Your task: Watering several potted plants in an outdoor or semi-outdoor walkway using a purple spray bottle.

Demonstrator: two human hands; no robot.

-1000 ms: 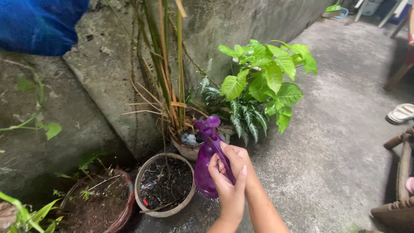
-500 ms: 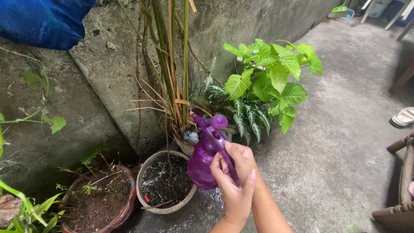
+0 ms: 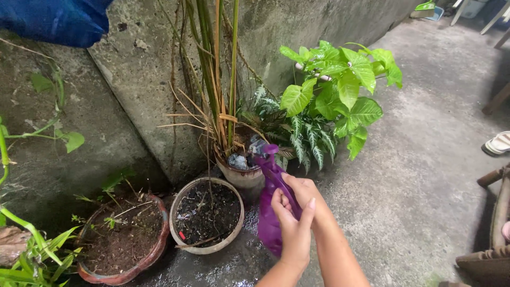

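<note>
Both hands are clamped together on a purple sprayer (image 3: 272,212), held above the wet concrete floor (image 3: 404,175), just right of the grey pot. The left hand (image 3: 294,234) wraps the sprayer's handle from the near side, thumb raised. The right hand (image 3: 304,192) closes over the handle from the far side, its fingers overlapping those of the left. The sprayer's head (image 3: 264,153) tilts up and away, towards the tall plant's pot.

The grey pot (image 3: 207,217) holds dark soil and thin dry twigs. Left of it, touching or nearly so, stands a red-brown pot (image 3: 123,242) with soil and small green shoots. Behind the grey pot, a pale pot (image 3: 241,172) carries tall green and dry yellow stalks (image 3: 218,79) against the concrete wall (image 3: 133,79). To its right grows a leafy plant (image 3: 340,87) with broad bright-green leaves, with striped fern-like leaves (image 3: 305,141) below it. A blue cloth (image 3: 53,18) hangs at the top left. A sandal (image 3: 496,143) lies at the right edge.
</note>
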